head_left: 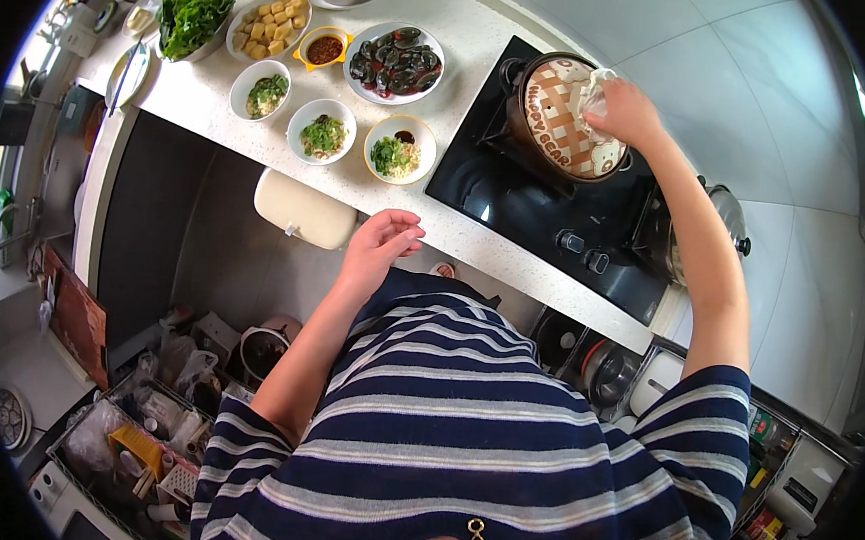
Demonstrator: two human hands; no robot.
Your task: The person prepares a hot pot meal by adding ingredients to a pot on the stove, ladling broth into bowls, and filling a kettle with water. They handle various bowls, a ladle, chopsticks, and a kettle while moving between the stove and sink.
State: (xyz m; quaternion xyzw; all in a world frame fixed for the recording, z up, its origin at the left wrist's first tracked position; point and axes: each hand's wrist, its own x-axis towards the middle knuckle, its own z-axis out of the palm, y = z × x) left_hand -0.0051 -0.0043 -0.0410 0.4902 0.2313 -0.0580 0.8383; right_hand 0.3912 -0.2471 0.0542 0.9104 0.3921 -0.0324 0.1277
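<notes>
My right hand (626,113) is closed on a crumpled white cloth or paper (595,103) at the right side of a dark pot (511,125). Covering the pot's top is a round brown and cream patterned piece (563,119) with a woven design and bear shapes; I cannot tell whether it is a lid or a mat. The pot stands on a black glass cooktop (498,189). My left hand (382,246) hangs in the air before the counter's front edge, fingers loosely bent and a little apart, with nothing visible in it.
Three small bowls with chopped greens and garlic (322,132) stand near the counter edge. Behind them are a plate of dark sliced eggs (395,62), a chilli dish (324,49), fried tofu cubes (269,26) and leafy greens (195,13). Another lidded pot (725,215) sits at the right.
</notes>
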